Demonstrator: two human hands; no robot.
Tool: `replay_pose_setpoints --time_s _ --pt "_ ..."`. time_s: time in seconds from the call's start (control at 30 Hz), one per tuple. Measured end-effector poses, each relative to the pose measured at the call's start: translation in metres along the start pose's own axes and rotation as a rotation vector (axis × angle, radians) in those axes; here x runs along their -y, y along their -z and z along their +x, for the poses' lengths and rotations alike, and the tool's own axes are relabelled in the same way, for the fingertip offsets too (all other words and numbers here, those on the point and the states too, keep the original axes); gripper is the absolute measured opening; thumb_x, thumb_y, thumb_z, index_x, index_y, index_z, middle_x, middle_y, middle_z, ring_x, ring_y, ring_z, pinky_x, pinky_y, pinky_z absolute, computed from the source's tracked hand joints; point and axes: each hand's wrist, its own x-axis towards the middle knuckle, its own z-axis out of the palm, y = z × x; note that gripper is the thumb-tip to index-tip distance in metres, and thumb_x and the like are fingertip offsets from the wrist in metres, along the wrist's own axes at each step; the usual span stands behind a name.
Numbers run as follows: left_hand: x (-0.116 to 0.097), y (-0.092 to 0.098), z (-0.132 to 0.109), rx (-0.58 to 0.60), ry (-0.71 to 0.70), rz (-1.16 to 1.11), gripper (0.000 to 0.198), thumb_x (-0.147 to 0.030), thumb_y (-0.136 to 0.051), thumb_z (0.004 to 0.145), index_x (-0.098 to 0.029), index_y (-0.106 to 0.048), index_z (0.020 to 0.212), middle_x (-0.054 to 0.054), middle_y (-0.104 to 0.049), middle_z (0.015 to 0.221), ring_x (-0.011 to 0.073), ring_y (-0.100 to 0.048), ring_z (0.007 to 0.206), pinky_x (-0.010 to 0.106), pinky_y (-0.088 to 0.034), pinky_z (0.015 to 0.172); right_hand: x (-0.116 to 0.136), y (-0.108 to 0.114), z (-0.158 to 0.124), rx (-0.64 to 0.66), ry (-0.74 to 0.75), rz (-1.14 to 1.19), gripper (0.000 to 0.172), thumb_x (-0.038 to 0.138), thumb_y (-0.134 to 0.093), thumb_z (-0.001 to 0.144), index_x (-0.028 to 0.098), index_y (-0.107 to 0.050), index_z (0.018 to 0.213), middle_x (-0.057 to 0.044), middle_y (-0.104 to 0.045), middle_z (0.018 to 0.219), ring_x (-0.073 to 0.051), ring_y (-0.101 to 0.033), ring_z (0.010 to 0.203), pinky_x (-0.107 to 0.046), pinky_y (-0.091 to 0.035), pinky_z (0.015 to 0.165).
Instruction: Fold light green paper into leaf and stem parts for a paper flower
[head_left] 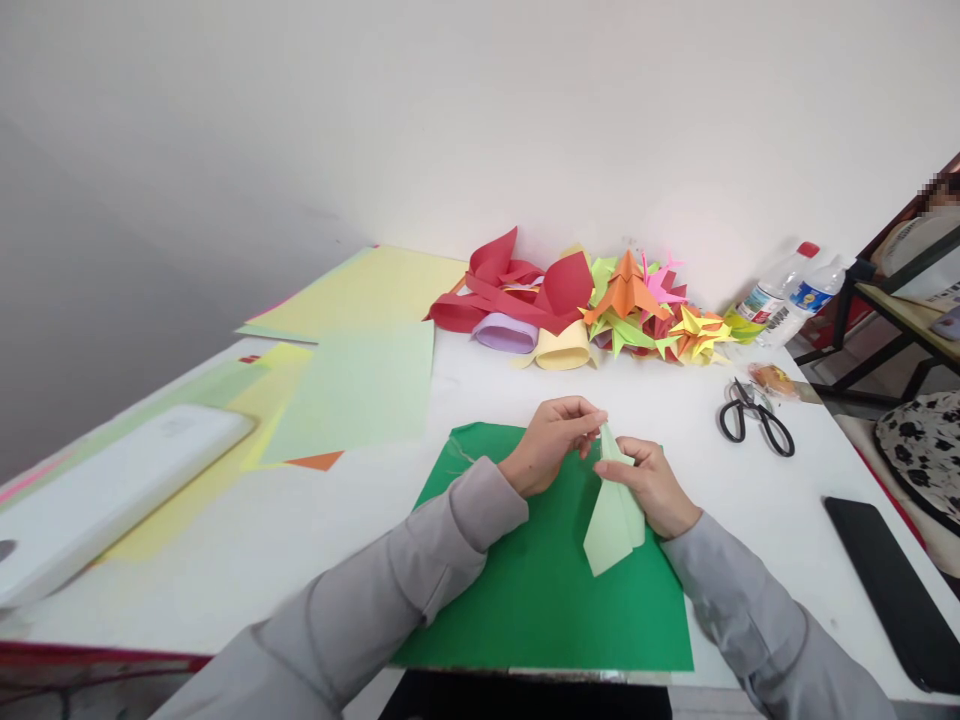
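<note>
A pale green folded paper piece point(615, 525), narrow at the top and wider toward me, is held over a dark green sheet point(525, 600). My left hand point(553, 440) pinches its narrow tip between thumb and fingers. Lower down, my right hand point(651, 480) grips the paper at its side, thumb on top and fingers behind. The folds under my right fingers are partly hidden. Both hands are above the green sheet, near its far right part.
Folded paper shapes point(630, 290) and red paper pieces point(495, 290) line the wall. Scissors point(750, 415), plastic bottles point(780, 285) and a black phone-like slab point(892, 590) lie right. Loose coloured sheets point(367, 390) and a long white object point(127, 490) occupy the left.
</note>
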Motion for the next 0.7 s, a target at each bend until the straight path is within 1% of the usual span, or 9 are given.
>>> replay_pose_setpoints --time_s 0.1,0.3,0.43,0.53,0.6,0.7 --pt "0.0008 0.0002 0.0005 -0.022 0.004 -0.045 0.026 -0.031 -0.076 0.062 -0.014 -0.056 0.058 -0.003 -0.05 0.053 0.0064 -0.043 0.046 0.02 -0.034 0.042 -0.0027 0.0015 0.0009 0.01 -0.027 -0.013 0.026 0.035 -0.08 0.057 0.016 -0.066 0.067 0.004 -0.057 0.053 -0.01 -0.047 0.045 -0.024 -0.036 0.047" --pt "0.0042 0.0011 0.0009 -0.04 -0.052 -0.04 0.025 -0.029 -0.074 0.064 -0.014 -0.055 0.056 -0.003 -0.049 0.055 0.0059 -0.04 0.047 0.02 -0.033 0.043 -0.0019 0.0004 0.0012 0.004 -0.016 -0.032 0.028 0.035 -0.081 0.056 0.015 -0.063 0.063 0.005 -0.053 0.051 -0.008 -0.045 0.046 -0.023 -0.035 0.048" --pt "0.0026 -0.0001 0.0006 -0.031 -0.038 -0.004 0.029 -0.038 -0.071 0.07 -0.014 -0.057 0.061 -0.002 -0.05 0.059 0.0065 -0.042 0.049 0.019 -0.033 0.042 -0.0023 -0.0001 0.0013 0.016 -0.033 0.01 0.028 0.035 -0.081 0.055 0.015 -0.065 0.066 0.004 -0.057 0.055 -0.009 -0.048 0.047 -0.023 -0.037 0.049" --pt "0.0008 0.0001 0.0011 -0.054 -0.034 -0.019 0.035 -0.046 -0.066 0.072 -0.013 -0.061 0.066 0.0 -0.051 0.063 0.007 -0.043 0.051 0.019 -0.033 0.041 -0.0042 0.0007 0.0015 0.003 -0.041 0.007 0.028 0.035 -0.081 0.054 0.015 -0.066 0.067 0.004 -0.058 0.055 -0.011 -0.05 0.049 -0.024 -0.038 0.051" --pt "0.0001 0.0004 0.0014 -0.068 -0.034 -0.017 0.034 -0.046 -0.069 0.07 -0.013 -0.062 0.068 -0.001 -0.051 0.063 0.007 -0.043 0.05 0.019 -0.033 0.041 -0.0042 0.0011 0.0014 -0.002 -0.042 0.0 0.028 0.035 -0.081 0.055 0.015 -0.066 0.066 0.004 -0.057 0.055 -0.011 -0.049 0.049 -0.024 -0.038 0.051" --pt "-0.0002 0.0007 0.001 -0.068 -0.05 0.022 0.03 -0.04 -0.074 0.066 -0.014 -0.06 0.065 -0.003 -0.05 0.057 0.0063 -0.041 0.046 0.02 -0.032 0.041 -0.0023 0.001 0.0009 0.004 -0.04 -0.027 0.027 0.035 -0.08 0.055 0.016 -0.066 0.066 0.004 -0.056 0.055 -0.011 -0.048 0.05 -0.024 -0.037 0.05"
